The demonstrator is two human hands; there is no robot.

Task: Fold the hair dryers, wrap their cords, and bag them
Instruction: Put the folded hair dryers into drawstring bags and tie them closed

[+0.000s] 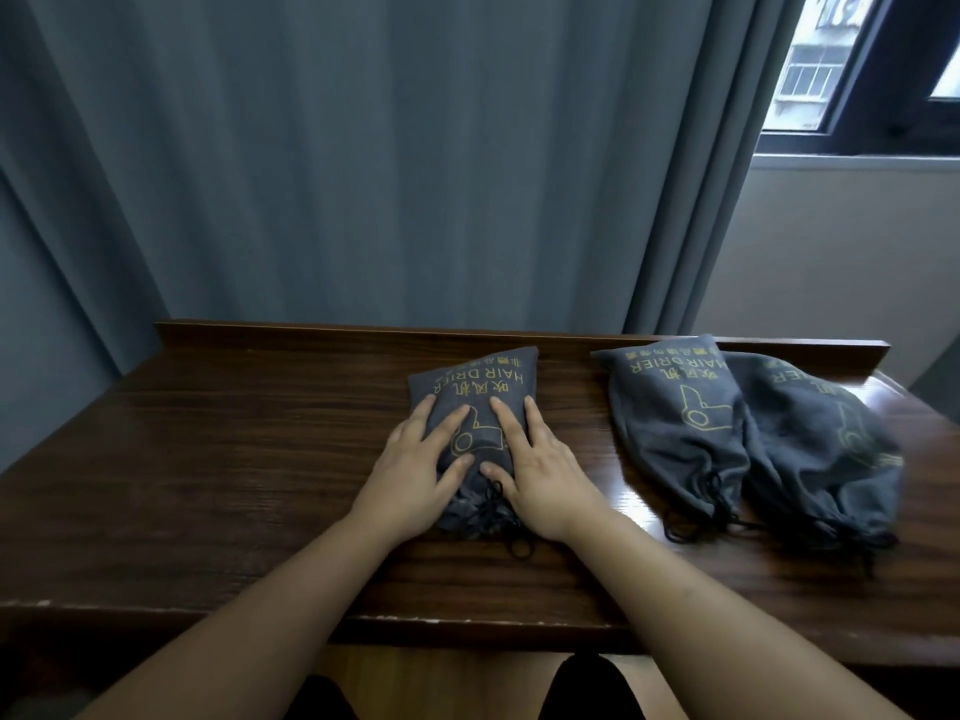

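We see one dark wooden table (208, 459) with a low raised ledge along its far edge, and a grey-blue curtain (363, 148) hanging behind it. The table's left part carries nothing we can count. Near the middle lies the first of three grey drawstring bags (480, 379), printed in yellow with "HAIR DRIER" and a dryer outline, its cinched mouth and black cord pointing to 6 o'clock, toward us. Our left hand (415, 459) lies flat on its left side, fingers straight and slightly spread, pressing the cloth; our right hand (540, 459) lies the same way on its right side, with the two thumbs nearly meeting above the gathered neck. Neither hand grips anything. At about 3 o'clock from this bag, apart from it, lies the second bag (675, 418), and the third bag (821, 439) lies just beside it, partly tucked under its right edge. Both mouths are drawn closed, and black cords trail toward us. At 1 o'clock one window (831, 70) shows past the curtain.
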